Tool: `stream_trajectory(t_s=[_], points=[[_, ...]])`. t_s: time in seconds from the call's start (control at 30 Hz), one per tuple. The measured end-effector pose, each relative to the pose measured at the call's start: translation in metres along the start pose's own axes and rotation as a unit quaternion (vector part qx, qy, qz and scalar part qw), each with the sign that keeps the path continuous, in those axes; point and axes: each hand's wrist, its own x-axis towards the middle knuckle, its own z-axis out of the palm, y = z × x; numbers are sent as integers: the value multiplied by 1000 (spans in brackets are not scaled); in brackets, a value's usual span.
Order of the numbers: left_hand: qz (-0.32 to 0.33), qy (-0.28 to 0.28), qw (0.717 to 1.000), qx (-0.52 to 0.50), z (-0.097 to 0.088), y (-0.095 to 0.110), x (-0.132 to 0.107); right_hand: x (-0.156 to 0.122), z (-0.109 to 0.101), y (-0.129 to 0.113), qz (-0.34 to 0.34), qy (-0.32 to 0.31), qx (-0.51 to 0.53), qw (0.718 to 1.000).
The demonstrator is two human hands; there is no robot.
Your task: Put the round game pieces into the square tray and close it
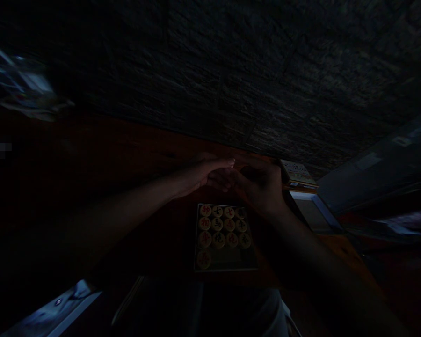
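Note:
In dim light, my left hand (212,174) reaches over the dark reddish table with its thumb stretched out and its fingers loosely curved. My right hand (264,182) meets it from the right, its thumb and fingers bent together at my left fingertips. Anything between them is too dark to make out. Just below both hands lies a shallow square box (226,270) of round Chinese chess pieces (218,224), marked with red and black characters. They sit in rows, with a single red-marked piece (204,259) in the nearest row.
Behind the table (126,140) rises a rough stone wall (210,70). To the right are a printed box (298,173) and an open pale-rimmed tray or lid (312,210). A blurred pale object (38,100) stands at the far left. My lap is below the table's near edge.

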Motion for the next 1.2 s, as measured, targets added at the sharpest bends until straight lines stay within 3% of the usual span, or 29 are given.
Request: stream_trajectory(t_s=[1.2], points=[[21,-1,1000,0,-1,-2,2,-1,-1,-7,11,-10,12,1000]])
